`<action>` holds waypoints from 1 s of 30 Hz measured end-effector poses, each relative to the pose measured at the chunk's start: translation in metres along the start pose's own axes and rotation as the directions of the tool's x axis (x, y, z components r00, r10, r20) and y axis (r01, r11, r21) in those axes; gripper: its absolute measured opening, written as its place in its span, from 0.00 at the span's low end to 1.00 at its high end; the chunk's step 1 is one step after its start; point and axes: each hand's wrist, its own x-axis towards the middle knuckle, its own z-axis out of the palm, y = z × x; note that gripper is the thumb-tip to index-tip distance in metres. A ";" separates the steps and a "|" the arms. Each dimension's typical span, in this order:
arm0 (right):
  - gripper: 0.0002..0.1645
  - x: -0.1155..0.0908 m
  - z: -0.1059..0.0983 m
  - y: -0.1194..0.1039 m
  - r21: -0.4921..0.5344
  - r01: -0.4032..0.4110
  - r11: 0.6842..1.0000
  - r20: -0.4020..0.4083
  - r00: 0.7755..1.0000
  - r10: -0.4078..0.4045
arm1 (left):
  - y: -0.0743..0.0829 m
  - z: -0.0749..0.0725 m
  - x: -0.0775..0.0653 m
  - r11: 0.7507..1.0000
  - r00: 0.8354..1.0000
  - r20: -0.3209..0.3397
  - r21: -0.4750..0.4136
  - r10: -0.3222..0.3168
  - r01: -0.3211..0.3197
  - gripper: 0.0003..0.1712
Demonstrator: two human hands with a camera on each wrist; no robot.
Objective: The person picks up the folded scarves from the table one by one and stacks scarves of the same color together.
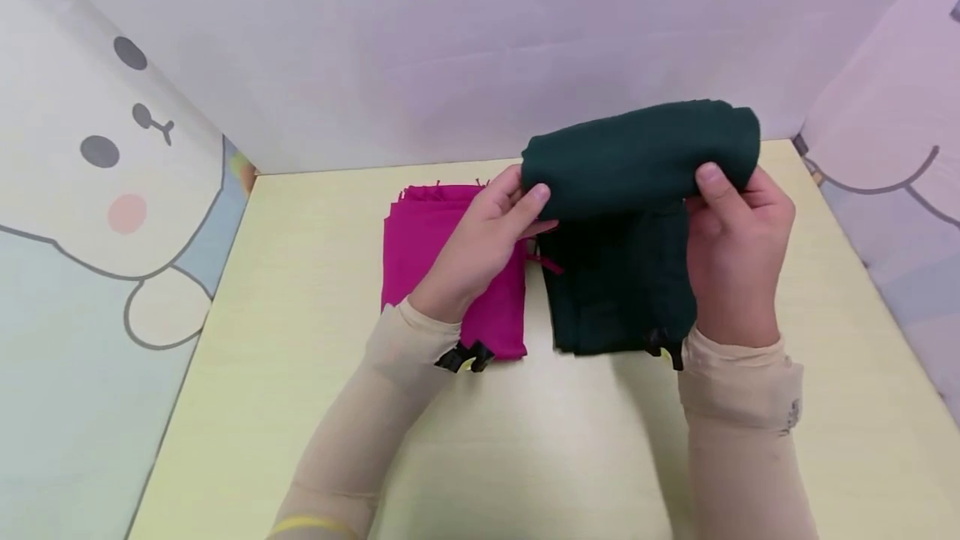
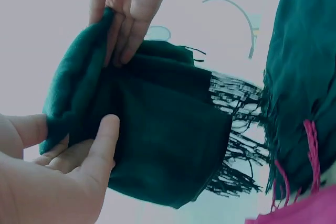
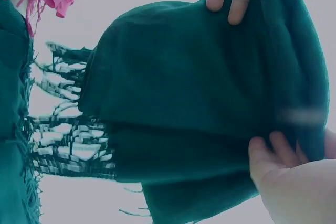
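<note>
Both hands hold up a dark green fringed scarf by its sides, its upper part forming a smooth rounded fold. My left hand pinches the left end, thumb in front and fingers behind. At the right end my right hand grips it the same way. The wrist views show the scarf's layers hanging down, with loose fringe along the lower edge. Below it, folded dark green fabric lies on the table, with fringe along its far edge in the left wrist view.
A folded magenta scarf with tassels lies left of the green fabric, partly behind my left forearm. Some of its tassels reach over the green fabric. The pale yellow table ends at a white back wall. Cartoon-printed panels flank the table.
</note>
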 end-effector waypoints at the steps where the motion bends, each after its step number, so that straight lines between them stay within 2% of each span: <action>1: 0.16 0.003 -0.001 -0.001 0.036 -0.009 0.999 -0.023 1.000 0.009 | 0.001 0.004 0.002 1.000 1.000 0.009 -0.001 -0.005 0.005 0.27; 5: 0.12 0.015 -0.006 -0.002 0.192 -0.039 0.981 -0.102 0.993 0.060 | 0.001 0.015 0.014 0.999 0.998 0.052 0.022 -0.036 0.034 0.29; 9: 0.11 0.026 -0.014 0.001 0.294 -0.031 0.955 -0.107 0.992 0.065 | -0.004 0.021 0.026 0.996 0.997 0.069 0.083 -0.024 0.018 0.31; 12: 0.11 0.038 -0.022 0.006 0.396 -0.054 0.917 -0.077 0.993 0.092 | -0.006 0.023 0.035 0.986 0.997 0.080 0.164 0.017 -0.030 0.29; 14: 0.11 0.048 -0.027 0.009 0.489 -0.084 0.868 -0.062 0.989 0.131 | -0.007 0.024 0.041 0.976 0.995 0.089 0.210 0.044 -0.062 0.26; 17: 0.13 0.058 -0.031 0.014 0.557 -0.099 0.825 -0.051 0.987 0.153 | -0.016 0.024 0.052 0.966 0.994 0.093 0.244 0.064 -0.085 0.28; 19: 0.16 0.058 -0.034 0.017 0.548 -0.105 0.830 -0.064 0.984 0.167 | -0.028 0.024 0.059 0.967 0.996 0.073 0.244 0.058 -0.074 0.31; 22: 0.20 0.051 -0.044 0.020 0.471 -0.145 0.870 -0.105 0.970 0.219 | -0.054 0.021 0.067 0.967 1.000 0.026 0.255 -0.011 0.004 0.37; 24: 0.22 0.043 -0.053 0.023 0.389 -0.187 0.902 -0.142 0.955 0.259 | -0.067 0.021 0.064 0.959 0.997 -0.001 0.275 -0.078 0.075 0.39; 27: 0.21 0.029 -0.067 0.025 0.290 -0.261 0.921 -0.176 0.931 0.319 | -0.083 0.025 0.056 0.944 0.987 -0.030 0.291 -0.156 0.158 0.39; 30: 0.19 0.018 -0.077 0.022 0.185 -0.333 0.925 -0.184 0.913 0.365 | -0.090 0.031 0.048 0.951 0.980 -0.031 0.239 -0.195 0.197 0.29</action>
